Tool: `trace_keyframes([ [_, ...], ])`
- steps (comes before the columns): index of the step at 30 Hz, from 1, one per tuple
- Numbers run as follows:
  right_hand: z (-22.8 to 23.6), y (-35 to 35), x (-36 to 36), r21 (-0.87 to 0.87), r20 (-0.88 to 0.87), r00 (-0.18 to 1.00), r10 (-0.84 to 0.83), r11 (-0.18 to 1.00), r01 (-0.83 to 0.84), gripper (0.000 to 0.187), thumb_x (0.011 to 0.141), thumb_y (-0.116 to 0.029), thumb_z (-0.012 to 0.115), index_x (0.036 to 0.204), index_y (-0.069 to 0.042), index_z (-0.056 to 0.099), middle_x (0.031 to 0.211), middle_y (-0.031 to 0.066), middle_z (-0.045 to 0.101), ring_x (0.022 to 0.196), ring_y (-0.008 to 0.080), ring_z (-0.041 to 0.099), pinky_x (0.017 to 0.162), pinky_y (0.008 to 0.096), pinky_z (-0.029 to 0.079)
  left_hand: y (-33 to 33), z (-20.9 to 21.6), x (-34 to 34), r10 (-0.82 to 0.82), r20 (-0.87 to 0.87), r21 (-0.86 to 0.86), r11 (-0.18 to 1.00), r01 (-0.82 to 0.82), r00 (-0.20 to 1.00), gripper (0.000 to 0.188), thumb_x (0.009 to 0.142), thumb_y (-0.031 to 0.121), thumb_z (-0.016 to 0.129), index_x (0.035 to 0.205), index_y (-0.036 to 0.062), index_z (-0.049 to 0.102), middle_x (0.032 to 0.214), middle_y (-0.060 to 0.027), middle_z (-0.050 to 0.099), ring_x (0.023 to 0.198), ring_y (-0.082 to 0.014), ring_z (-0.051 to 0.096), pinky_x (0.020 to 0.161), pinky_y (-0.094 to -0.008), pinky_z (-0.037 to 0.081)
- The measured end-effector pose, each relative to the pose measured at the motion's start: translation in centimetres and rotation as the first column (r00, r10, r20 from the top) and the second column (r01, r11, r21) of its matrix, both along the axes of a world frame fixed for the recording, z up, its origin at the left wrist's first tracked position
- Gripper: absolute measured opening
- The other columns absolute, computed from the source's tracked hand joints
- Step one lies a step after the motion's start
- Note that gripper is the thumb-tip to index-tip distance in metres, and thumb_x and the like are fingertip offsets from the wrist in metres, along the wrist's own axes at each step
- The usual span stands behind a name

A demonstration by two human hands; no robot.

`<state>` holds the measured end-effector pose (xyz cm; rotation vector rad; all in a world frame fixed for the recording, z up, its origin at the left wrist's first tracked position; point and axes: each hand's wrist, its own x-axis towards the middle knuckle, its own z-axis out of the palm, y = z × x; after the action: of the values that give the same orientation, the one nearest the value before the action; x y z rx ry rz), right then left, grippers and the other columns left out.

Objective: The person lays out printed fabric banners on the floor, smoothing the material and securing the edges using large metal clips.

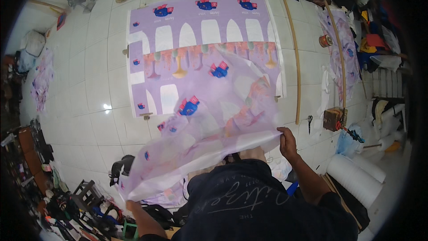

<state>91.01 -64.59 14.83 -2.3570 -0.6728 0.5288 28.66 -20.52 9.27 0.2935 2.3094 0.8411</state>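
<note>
A thin lilac printed fabric sheet (pixel 209 87) with blue-and-pink motifs stretches, billowing and creased, between my two hands. My right hand (pixel 287 143) pinches its near edge at the right. At the lower left, my left hand (pixel 131 205) grips the opposite corner; its fingers are partly hidden. Beneath the raised sheet, a similar lilac printed piece (pixel 150 82) with white shapes lies flat on the tiled floor (pixel 100 89). The far part of the held sheet rests over it. Small metal clips (pixel 146 116) sit at the flat piece's edges.
A long wooden stick (pixel 292 58) lies right of the flat piece, with scissors (pixel 310 124) near its end. Further right are a brown box (pixel 333 119), more lilac fabric (pixel 350 53) and white rolls (pixel 354 179). A dark stool (pixel 87 195) and clutter stand at lower left.
</note>
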Motion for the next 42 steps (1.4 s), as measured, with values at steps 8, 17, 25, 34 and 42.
trace_keyframes([
  [8,3.5,4.4,0.7,-0.054,-0.064,0.976,0.206,0.976,-0.209,0.030,0.080,-0.016,0.068,0.106,-0.004,0.063,0.100,0.0184,0.064,0.096,0.0361,0.062,0.085,0.0432,0.050,-12.3,-11.1,28.2,0.027,0.836,-0.368,0.767,0.525,0.548,0.053,0.092,0.044,0.063,0.131,0.0113,0.053,0.132,-0.0084,0.057,0.119,-0.0283,0.056,0.097,-0.0504,0.049],
  [17,6.9,1.5,2.0,-0.503,0.054,0.920,0.387,0.807,-0.310,0.046,0.073,-0.020,0.077,0.114,-0.013,0.059,0.100,0.0119,0.055,0.102,0.0325,0.057,0.080,0.0449,0.049,-8.3,-16.4,23.8,-0.941,0.156,-0.603,-0.331,0.726,-0.299,0.024,0.073,0.017,0.077,0.091,0.0025,0.069,0.087,-0.0132,0.070,0.077,-0.0270,0.068,0.067,-0.0398,0.056],
  [25,-0.7,-7.9,2.3,-0.242,0.304,0.951,-0.051,0.962,0.129,0.040,0.069,0.004,0.063,0.108,-0.004,0.057,0.107,0.0165,0.059,0.102,0.0369,0.059,0.083,0.0440,0.050,-11.2,-10.9,20.9,-0.990,-0.135,-0.432,0.087,0.898,0.031,0.033,0.076,0.026,0.073,0.097,0.0021,0.063,0.093,-0.0173,0.068,0.080,-0.0287,0.067,0.075,-0.0427,0.053],
  [34,4.7,-5.8,5.1,0.038,-0.088,0.980,-0.177,0.983,0.181,0.036,0.074,0.004,0.061,0.109,-0.001,0.058,0.106,0.0179,0.066,0.102,0.0344,0.065,0.090,0.0361,0.050,-14.6,-15.6,22.9,-0.373,0.764,0.215,-0.622,0.753,-0.527,0.055,0.078,0.038,0.072,0.118,0.0026,0.058,0.111,-0.0204,0.064,0.094,-0.0312,0.066,0.088,-0.0432,0.052],
  [42,6.2,-12.6,3.6,-0.460,0.012,1.000,0.010,0.888,-0.003,0.035,0.071,-0.006,0.075,0.102,-0.009,0.061,0.098,0.0136,0.067,0.089,0.0330,0.067,0.077,0.0411,0.054,-13.7,-15.9,18.8,-0.710,0.451,-0.283,-0.689,0.668,-0.541,0.062,0.084,0.038,0.070,0.131,0.0007,0.052,0.125,-0.0210,0.061,0.107,-0.0323,0.063,0.099,-0.0415,0.050],
])
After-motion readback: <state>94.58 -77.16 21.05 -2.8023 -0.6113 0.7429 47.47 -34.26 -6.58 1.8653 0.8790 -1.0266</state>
